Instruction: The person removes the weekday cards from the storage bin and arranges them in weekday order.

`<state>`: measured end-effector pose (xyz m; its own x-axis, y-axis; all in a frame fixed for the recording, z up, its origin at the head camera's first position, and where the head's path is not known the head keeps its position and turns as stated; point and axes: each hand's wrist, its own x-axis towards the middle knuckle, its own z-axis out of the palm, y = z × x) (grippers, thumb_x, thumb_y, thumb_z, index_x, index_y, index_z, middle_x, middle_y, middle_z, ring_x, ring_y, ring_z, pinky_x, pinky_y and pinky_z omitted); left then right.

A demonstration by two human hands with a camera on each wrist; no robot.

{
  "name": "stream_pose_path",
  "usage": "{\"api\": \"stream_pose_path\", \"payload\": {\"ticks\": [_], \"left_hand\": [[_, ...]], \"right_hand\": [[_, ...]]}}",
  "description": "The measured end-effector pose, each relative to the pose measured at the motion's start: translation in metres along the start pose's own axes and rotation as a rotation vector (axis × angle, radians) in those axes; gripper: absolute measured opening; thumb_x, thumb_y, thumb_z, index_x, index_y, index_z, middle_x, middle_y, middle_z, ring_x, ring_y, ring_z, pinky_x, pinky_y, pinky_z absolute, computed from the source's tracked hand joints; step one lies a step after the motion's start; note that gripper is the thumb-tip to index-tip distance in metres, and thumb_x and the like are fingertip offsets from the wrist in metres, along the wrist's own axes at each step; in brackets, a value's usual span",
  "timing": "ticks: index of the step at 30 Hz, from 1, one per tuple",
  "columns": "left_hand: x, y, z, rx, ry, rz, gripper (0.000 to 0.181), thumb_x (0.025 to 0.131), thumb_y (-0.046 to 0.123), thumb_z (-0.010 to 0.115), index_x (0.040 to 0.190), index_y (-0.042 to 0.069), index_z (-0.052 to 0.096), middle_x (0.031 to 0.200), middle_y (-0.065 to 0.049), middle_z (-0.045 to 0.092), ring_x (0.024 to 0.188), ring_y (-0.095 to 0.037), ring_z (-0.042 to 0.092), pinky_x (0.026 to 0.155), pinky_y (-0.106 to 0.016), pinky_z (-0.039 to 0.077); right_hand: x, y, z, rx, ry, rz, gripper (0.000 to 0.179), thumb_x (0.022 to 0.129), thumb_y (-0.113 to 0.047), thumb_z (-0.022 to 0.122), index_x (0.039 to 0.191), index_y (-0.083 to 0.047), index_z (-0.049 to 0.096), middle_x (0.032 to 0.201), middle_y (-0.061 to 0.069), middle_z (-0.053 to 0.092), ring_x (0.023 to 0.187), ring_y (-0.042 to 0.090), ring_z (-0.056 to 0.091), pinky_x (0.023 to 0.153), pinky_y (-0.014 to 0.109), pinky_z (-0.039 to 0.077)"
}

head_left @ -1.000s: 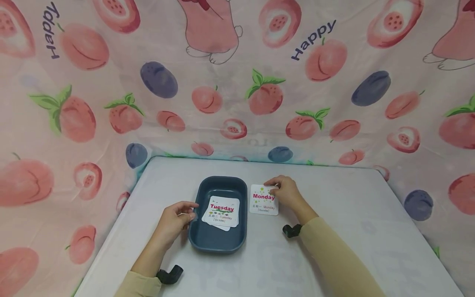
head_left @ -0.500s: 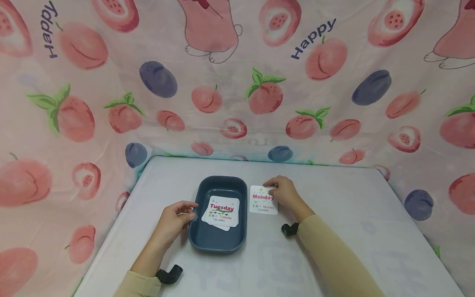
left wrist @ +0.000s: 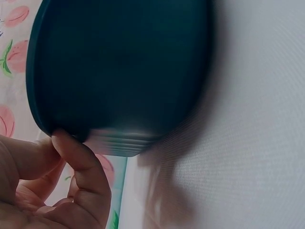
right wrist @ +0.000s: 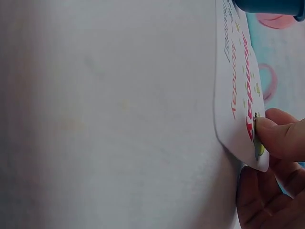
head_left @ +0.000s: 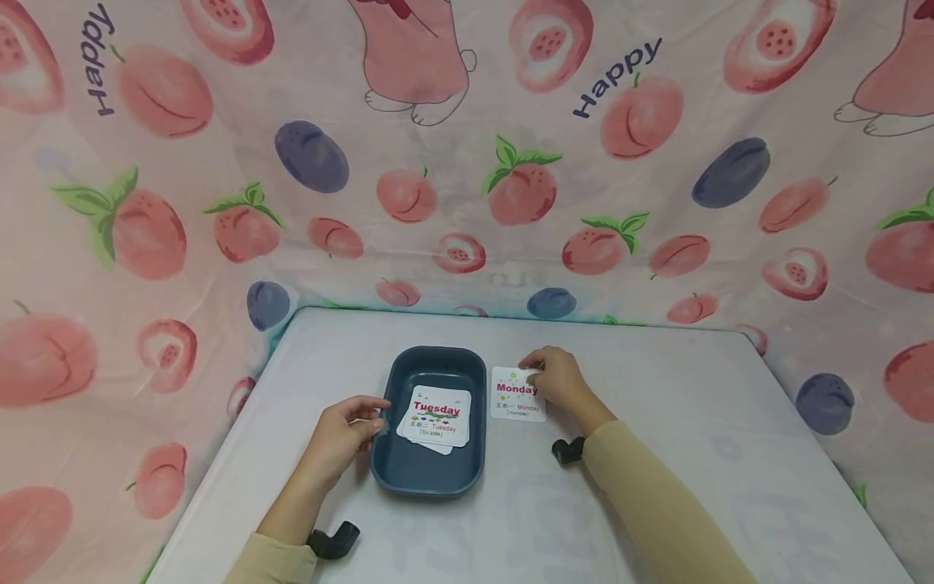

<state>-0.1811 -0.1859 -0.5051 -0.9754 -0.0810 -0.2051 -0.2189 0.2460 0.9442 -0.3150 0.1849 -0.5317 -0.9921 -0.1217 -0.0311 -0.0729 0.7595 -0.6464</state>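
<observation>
A dark blue rectangular tray (head_left: 429, 480) stands on the white table. Its rim is pinched at the left side by my left hand (head_left: 341, 438), and the left wrist view shows thumb and forefinger at the tray's wall (left wrist: 124, 71). Inside lies a small stack of white cards, the top one a "Tuesday" flash card (head_left: 440, 415). Just right of the tray, my right hand (head_left: 565, 380) pinches the upper right corner of a "Monday" flash card (head_left: 514, 405). In the right wrist view the thumb presses on the face of that card (right wrist: 236, 86), with fingers behind it.
The white table (head_left: 657, 454) reaches back to a pink cloth (head_left: 467, 227) printed with peaches and plums, which hangs behind and at both sides. Black wrist devices, one on the left wrist (head_left: 334, 540) and one on the right wrist (head_left: 569, 451), stick out from the sleeves.
The "Monday" card has shifted very slightly left, its far edge a little lower in the head view. My right wrist moved slightly left too. Left hand and tray stay put.
</observation>
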Motion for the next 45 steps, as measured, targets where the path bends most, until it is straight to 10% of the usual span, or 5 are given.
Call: {"api": "stream_pose_path", "payload": {"ticks": [26, 45], "left_hand": [[0.000, 0.000, 0.000, -0.012, -0.010, 0.013, 0.032, 0.100, -0.001, 0.066, 0.130, 0.004, 0.074, 0.103, -0.011, 0.061, 0.081, -0.021, 0.058, 0.065, -0.028, 0.055], [0.000, -0.001, -0.001, -0.020, -0.011, 0.012, 0.033, 0.099, -0.001, 0.066, 0.131, 0.003, 0.074, 0.102, -0.010, 0.061, 0.081, -0.020, 0.058, 0.065, -0.028, 0.054]], "right_hand": [[0.003, 0.000, -0.005, -0.040, 0.023, 0.068, 0.040, 0.096, -0.008, 0.074, 0.136, -0.008, 0.071, 0.139, 0.014, 0.070, 0.135, 0.036, 0.062, 0.117, 0.055, 0.048], [-0.006, -0.034, -0.012, -0.196, 0.057, -0.050, 0.072, 0.090, -0.035, 0.086, 0.150, -0.013, 0.053, 0.158, 0.019, 0.052, 0.142, 0.044, 0.047, 0.117, 0.067, 0.040]]}}
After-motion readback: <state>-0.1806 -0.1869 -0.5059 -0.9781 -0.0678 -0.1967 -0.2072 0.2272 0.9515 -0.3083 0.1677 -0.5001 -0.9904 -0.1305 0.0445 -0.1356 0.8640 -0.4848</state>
